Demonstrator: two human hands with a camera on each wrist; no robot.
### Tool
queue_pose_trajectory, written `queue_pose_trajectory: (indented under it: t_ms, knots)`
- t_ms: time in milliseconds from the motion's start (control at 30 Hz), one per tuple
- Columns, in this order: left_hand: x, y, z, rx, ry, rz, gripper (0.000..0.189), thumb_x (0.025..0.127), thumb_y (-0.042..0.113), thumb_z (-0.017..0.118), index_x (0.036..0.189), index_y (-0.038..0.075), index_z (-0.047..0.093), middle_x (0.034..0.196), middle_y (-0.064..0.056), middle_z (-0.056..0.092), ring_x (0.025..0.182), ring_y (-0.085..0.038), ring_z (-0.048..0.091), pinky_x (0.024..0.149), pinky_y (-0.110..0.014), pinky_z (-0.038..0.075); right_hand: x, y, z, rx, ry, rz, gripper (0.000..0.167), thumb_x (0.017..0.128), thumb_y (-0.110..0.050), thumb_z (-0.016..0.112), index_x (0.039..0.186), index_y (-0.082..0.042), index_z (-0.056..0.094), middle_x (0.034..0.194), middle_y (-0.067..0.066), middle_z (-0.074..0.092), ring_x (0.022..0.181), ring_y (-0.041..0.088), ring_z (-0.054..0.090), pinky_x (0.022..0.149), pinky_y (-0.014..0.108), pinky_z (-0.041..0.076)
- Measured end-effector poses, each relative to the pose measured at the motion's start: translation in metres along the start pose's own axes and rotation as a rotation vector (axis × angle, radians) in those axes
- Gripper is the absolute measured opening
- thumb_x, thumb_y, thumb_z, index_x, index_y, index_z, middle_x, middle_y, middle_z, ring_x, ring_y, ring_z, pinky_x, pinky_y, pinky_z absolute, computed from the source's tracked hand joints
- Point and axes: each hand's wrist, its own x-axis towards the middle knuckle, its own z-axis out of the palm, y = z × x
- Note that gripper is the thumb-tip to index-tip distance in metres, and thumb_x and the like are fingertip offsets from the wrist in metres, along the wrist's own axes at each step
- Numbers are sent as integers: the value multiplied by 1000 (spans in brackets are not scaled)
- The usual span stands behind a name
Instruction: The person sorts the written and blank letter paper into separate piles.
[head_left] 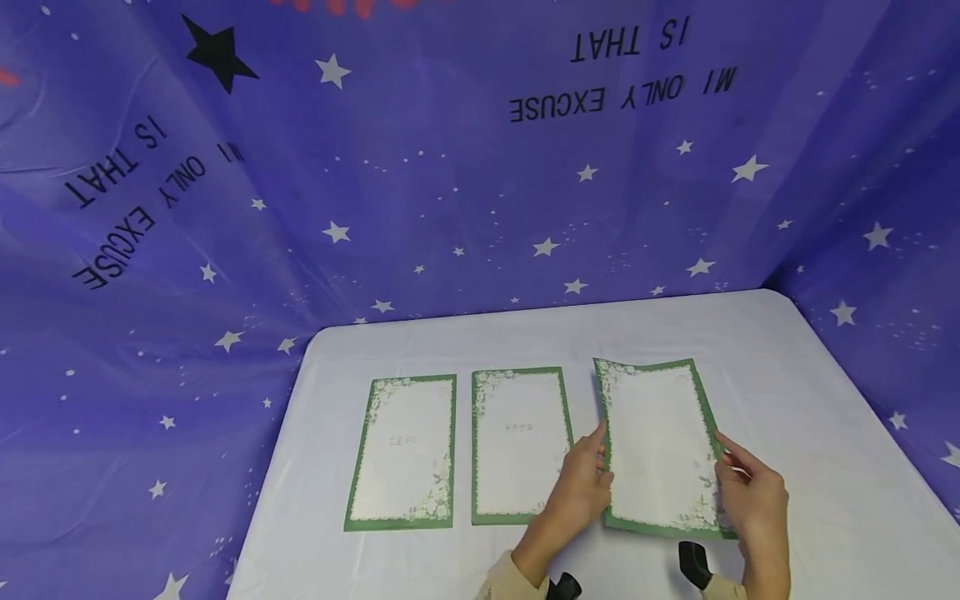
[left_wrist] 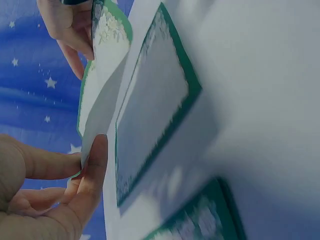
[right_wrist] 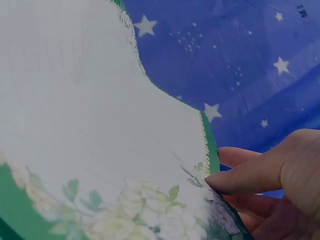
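Both hands hold a green-bordered sheet of paper [head_left: 660,450] printed with pale flowers at two corners. My left hand [head_left: 581,483] pinches its left edge between thumb and fingers. On the opposite edge, the thumb and fingers of my right hand [head_left: 753,496] grip the sheet low down. It bends in a curve, and the left wrist view has it raised off the tabletop. Beside the left hand lies a matching sheet [head_left: 517,450] with faint writing, its right edge partly covered by that hand. Farther left is another matching sheet [head_left: 405,450], also bearing faint writing.
A white-covered table [head_left: 390,562] with rounded far corners carries the sheets. Purple-blue fabric [head_left: 480,167] with stars and lettering hangs behind it and along both sides. Black devices [head_left: 694,565] sit near both wrists, by the beige sleeves [head_left: 512,579].
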Motion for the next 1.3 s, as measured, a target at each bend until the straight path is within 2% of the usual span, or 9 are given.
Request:
queue_pose_trajectory:
  t_ms: [167,333,567,700,833,1033,1100,1233,1300]
  knots:
    - [6,3,7,7,-17,-10,69,94,-16,62,157,-9,36,113,-5,56,84,-2,45,71,-19,44,6,2,-7,-29,43,-3,44,100,1,57,143,-3,63,124,28,66,78,0,48,64,18,37]
    - [12,-2,13,-2,-6,-13,69,90,-17,65,154,-11,39,107,-4,56,84,-1,51,70,-17,47,13,6,-9,-36,46,11,43,101,-1,56,143,-2,63,124,29,66,80,7,50,62,19,37]
    - [21,-15,24,104,17,0,66,84,-17,71,146,-19,46,89,0,53,71,3,41,62,-16,42,21,22,-5,-83,23,-25,42,98,0,58,139,3,63,116,28,67,77,3,50,61,17,37]
    - [23,-18,30,187,52,5,66,81,-13,74,141,-20,50,82,1,51,73,-2,37,65,-17,38,27,32,1,-133,-1,-63,44,94,2,62,138,9,61,111,31,66,81,22,59,68,26,43]
    - [25,-18,34,245,73,-37,66,82,-9,77,142,-17,52,86,-1,50,78,-6,40,73,-21,43,30,38,6,-169,-31,-91,47,92,4,64,137,15,57,110,35,62,96,42,60,76,41,46]
    - [25,-14,36,310,84,-122,65,85,-3,80,145,-9,54,108,-10,54,95,-14,53,95,-32,52,33,41,12,-175,-33,-99,48,92,5,64,138,17,55,104,33,59,92,41,53,79,49,43]
    - [25,-14,38,326,93,-134,66,84,-3,81,145,-8,55,109,-12,54,95,-17,56,94,-34,53,33,42,14,-162,-13,-94,47,91,6,64,136,16,55,104,36,58,95,45,53,83,54,43]
    - [26,-15,43,389,133,-159,65,81,1,85,141,-3,60,104,-11,56,89,-18,58,83,-32,55,30,44,18,-164,42,-117,46,89,5,63,133,16,58,111,45,53,106,58,44,93,65,34]
    - [25,-16,44,408,154,-164,63,80,2,87,138,-2,62,102,-10,56,88,-19,59,78,-31,55,28,43,20,-161,68,-121,48,86,5,63,132,17,57,114,47,47,110,61,39,91,67,30]
